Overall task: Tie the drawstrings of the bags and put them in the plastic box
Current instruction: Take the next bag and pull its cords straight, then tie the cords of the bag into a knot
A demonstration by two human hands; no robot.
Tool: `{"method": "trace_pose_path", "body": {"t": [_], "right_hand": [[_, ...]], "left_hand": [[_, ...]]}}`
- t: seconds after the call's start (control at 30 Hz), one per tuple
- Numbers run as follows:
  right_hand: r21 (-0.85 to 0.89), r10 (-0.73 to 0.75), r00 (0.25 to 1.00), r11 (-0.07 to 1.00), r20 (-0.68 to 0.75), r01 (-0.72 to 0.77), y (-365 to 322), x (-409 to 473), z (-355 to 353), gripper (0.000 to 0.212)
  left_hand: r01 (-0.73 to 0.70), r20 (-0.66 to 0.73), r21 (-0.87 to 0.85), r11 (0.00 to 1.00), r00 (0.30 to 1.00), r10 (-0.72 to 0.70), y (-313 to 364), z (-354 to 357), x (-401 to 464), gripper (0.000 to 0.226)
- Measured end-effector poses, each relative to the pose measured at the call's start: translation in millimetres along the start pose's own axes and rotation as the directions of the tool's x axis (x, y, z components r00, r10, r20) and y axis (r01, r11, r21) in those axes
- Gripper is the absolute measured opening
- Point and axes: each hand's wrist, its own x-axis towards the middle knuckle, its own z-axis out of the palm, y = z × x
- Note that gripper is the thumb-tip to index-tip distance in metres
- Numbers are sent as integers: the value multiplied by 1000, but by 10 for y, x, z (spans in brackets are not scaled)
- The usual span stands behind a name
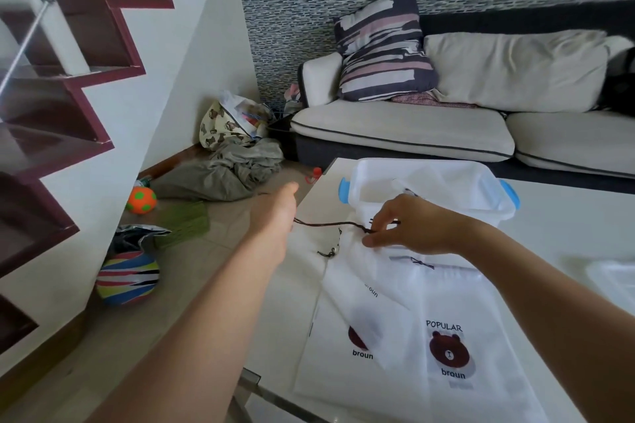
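Observation:
Two or more white drawstring bags (429, 312) with brown bear prints lie overlapped on the white table (563, 216). A dark drawstring (330, 225) runs taut between my hands. My left hand (278, 206), stretched out past the table's left edge, grips one end of the cord. My right hand (409, 223) pinches the cord at the top bag's mouth, just in front of the clear plastic box (477, 178) with blue handles. Another white bag lies inside the box. A lower bag shows a small tied bow (421, 263).
A cream sofa (412, 134) with a striped cushion stands behind the table. On the floor at left lie grey cloth (226, 168), an orange ball (141, 200), a striped ball (127, 277) and a bear-print bag. Stairs rise at far left. A clear lid (615, 282) sits at the table's right.

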Motion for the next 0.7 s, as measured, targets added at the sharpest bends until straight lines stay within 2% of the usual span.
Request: {"method": "trace_pose_path", "body": {"t": [0.07,0.1,0.13,0.2,0.23,0.27,0.33,0.47,0.6,0.7], "right_hand": [[35,-11,1000,999,-9,12,-22,-5,-14,22],[33,-24,1000,999,-7,24,-20,1,-16,22],[29,-34,999,999,-3,34,-19,11,-15,21],[43,-41,999,998,4,40,-13,38,-8,19],[70,-40,999,997,-3,40,-13,45,-6,18],[100,-44,999,994,-16,45,-19,49,-8,17],[148,-57,998,987,-26,60,-23,44,-26,17],[230,-55,998,972,23,49,-11,13,-86,17],[386,-53,996,922,79,18,17,-30,-112,19],[365,-19,999,931,26,9,38,-22,-112,21]], "left_hand": [[-41,-27,312,949,998,52,-30,-35,-13,61],[-139,18,398,907,989,144,-46,-48,-19,82],[-266,108,425,865,964,243,-66,-55,-7,91],[-518,382,375,769,842,381,-98,-55,5,74],[-596,498,337,728,770,399,-138,-51,33,58],[-644,559,301,703,717,417,-196,-42,78,45],[-674,573,246,697,681,456,-295,-7,125,29],[-729,566,204,653,632,529,-346,62,149,12],[-722,647,237,650,616,449,-363,75,151,7],[-762,610,228,606,597,521,-376,92,147,11]]}}
